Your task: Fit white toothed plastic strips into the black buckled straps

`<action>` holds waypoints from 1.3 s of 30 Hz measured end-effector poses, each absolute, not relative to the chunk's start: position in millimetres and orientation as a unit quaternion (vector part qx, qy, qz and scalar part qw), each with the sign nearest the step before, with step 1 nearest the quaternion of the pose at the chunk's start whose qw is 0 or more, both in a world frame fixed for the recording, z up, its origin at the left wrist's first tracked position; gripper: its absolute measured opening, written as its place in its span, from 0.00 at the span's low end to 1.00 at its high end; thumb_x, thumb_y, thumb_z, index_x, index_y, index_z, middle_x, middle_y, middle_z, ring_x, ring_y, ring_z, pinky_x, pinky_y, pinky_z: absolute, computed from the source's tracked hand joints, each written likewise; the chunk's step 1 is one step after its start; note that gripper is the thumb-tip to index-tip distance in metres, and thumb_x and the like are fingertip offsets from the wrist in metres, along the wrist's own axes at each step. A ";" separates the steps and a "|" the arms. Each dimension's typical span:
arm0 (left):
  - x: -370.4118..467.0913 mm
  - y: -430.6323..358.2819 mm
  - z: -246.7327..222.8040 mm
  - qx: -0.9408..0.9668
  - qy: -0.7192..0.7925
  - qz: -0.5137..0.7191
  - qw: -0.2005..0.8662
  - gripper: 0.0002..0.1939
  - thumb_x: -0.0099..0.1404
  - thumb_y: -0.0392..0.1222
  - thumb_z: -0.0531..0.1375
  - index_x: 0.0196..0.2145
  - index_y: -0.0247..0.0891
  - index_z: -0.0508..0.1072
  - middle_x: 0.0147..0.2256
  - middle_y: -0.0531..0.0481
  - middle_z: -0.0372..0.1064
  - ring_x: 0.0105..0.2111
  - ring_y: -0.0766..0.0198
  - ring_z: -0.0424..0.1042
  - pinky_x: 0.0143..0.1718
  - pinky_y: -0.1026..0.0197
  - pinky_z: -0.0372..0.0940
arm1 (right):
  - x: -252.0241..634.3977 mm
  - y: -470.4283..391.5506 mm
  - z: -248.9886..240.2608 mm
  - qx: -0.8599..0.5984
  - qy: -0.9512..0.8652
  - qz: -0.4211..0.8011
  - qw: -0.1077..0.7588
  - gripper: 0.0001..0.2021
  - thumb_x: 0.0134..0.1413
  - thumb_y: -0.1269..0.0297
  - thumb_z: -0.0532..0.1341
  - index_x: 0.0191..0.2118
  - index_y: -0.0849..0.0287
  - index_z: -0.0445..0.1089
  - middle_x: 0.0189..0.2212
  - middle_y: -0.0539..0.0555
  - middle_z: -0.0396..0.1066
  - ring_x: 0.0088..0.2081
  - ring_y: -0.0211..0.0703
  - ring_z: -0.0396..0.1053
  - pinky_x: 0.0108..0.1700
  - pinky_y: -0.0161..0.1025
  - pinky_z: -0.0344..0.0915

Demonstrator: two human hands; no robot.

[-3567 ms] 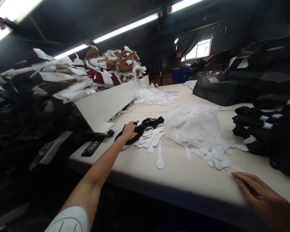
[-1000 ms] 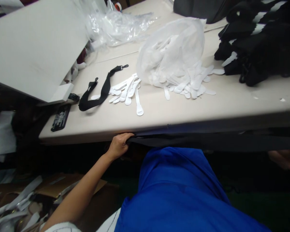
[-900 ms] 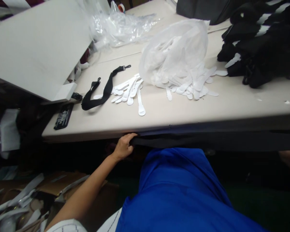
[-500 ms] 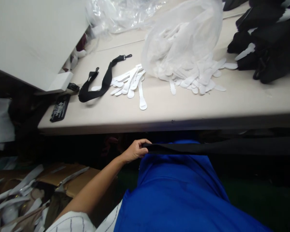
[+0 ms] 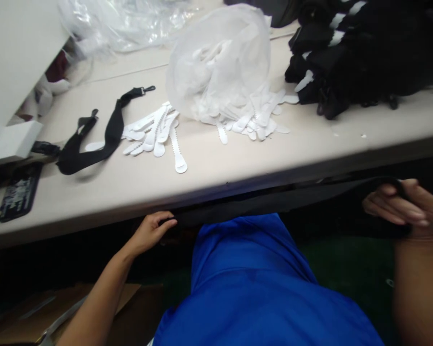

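A long black fabric piece stretches just below the table's front edge. My left hand pinches its left end under the table. My right hand grips its right end, the cloth wrapped over the fingers. A blue garment covers my lap beneath the fabric.
On the table lie a black strap with a clip, a fan of white toothed plastic strips, a clear bag of more strips, black folded goods at right and a black label at left. A cardboard box sits on the floor.
My left hand left the strap on the table and took hold of the black fabric below the edge. My right hand has come into view gripping the other end; the view shifted right.
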State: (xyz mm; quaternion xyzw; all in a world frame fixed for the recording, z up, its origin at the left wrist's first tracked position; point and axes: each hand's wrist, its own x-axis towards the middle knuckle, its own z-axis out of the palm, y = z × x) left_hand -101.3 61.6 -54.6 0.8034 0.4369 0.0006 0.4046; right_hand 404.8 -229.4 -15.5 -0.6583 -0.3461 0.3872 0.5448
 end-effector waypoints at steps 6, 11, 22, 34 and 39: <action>-89.6 47.7 -105.7 0.804 0.419 -0.140 0.399 0.11 0.58 0.41 0.59 0.33 0.33 0.78 0.32 0.37 0.77 0.35 0.43 0.76 0.40 0.47 0.67 | 371.5 -209.9 -9.6 -0.456 -0.325 0.691 0.457 0.18 0.57 0.51 0.66 0.35 0.66 0.74 0.12 0.54 0.66 0.09 0.36 0.58 0.12 0.29 0.52; 9.1 18.0 -65.0 0.813 0.281 -0.045 0.509 0.29 0.62 0.53 0.64 0.59 0.45 0.67 0.60 0.50 0.66 0.60 0.58 0.64 0.64 0.59 0.55 | 346.3 -167.9 16.6 -0.344 -0.386 0.769 0.377 0.16 0.62 0.56 0.62 0.35 0.69 0.72 0.18 0.59 0.72 0.13 0.40 0.67 0.13 0.28 0.59; 57.0 30.5 31.0 0.543 0.060 -0.092 0.833 0.11 0.63 0.45 0.66 0.36 0.32 0.78 0.26 0.46 0.77 0.25 0.64 0.75 0.29 0.65 0.68 | 350.9 -135.7 2.4 -0.414 -0.333 0.657 0.535 0.23 0.52 0.47 0.68 0.37 0.66 0.73 0.22 0.54 0.73 0.17 0.37 0.67 0.17 0.30 0.65; 65.6 1.2 97.2 0.559 0.037 0.129 0.818 0.18 0.68 0.30 0.57 0.53 0.41 0.72 0.41 0.44 0.79 0.32 0.59 0.81 0.32 0.64 0.78 | 306.8 -126.6 -46.3 -0.239 -0.373 0.622 0.645 0.32 0.39 0.65 0.76 0.53 0.57 0.71 0.43 0.57 0.75 0.38 0.39 0.73 0.38 0.31 0.69; 93.9 2.8 115.0 0.565 0.080 0.210 0.794 0.14 0.66 0.33 0.61 0.48 0.43 0.77 0.42 0.49 0.79 0.36 0.62 0.80 0.36 0.69 0.77 | 287.1 -134.9 -27.6 -0.430 -0.416 0.481 0.641 0.31 0.45 0.67 0.74 0.56 0.56 0.66 0.51 0.57 0.69 0.51 0.45 0.69 0.51 0.38 0.68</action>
